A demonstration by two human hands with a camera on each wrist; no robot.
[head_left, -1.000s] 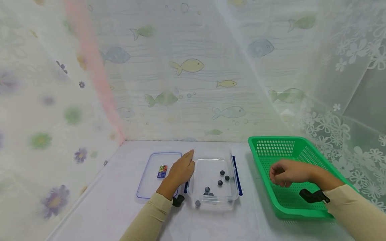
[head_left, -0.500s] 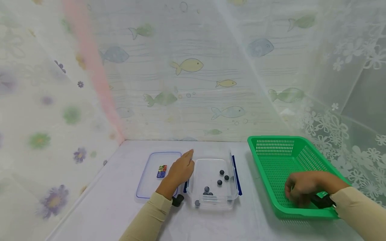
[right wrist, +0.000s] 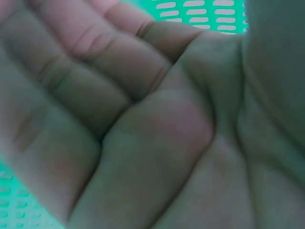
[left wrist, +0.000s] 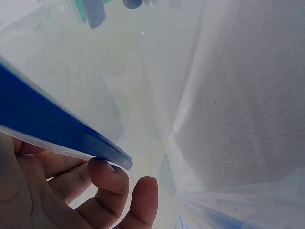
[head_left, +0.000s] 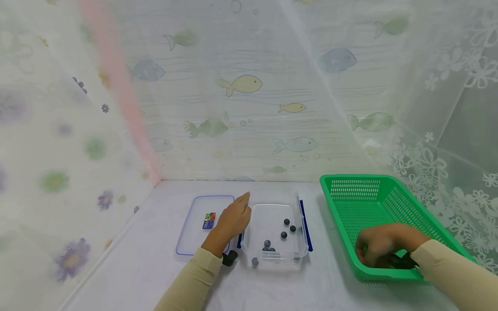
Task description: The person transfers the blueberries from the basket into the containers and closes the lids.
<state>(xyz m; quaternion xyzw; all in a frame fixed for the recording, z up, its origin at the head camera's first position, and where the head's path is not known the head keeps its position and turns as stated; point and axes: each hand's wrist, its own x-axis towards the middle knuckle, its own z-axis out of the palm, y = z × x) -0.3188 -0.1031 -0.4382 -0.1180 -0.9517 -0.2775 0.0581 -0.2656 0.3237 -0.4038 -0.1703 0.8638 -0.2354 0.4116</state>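
Observation:
A clear plastic food container with blue side clips stands uncovered on the white table. Several dark blueberries lie inside it, and some show through its front wall. My left hand holds the container at its left side. In the left wrist view, bent fingers touch the end of the blue clip. My right hand reaches down into the front of the green plastic basket. Its palm fills the right wrist view, with nothing against it. The fingertips are hidden, so I cannot tell whether they pinch anything.
The container's clear lid, with a blue edge and a colourful label, lies left of the left forearm. The basket stands to the right, its walls rising around my right hand. A curtain printed with fish hangs behind the table.
My right hand has gone lower into the basket, first toward its front right, then left along the front. The left hand, container and blueberries have stayed in place.

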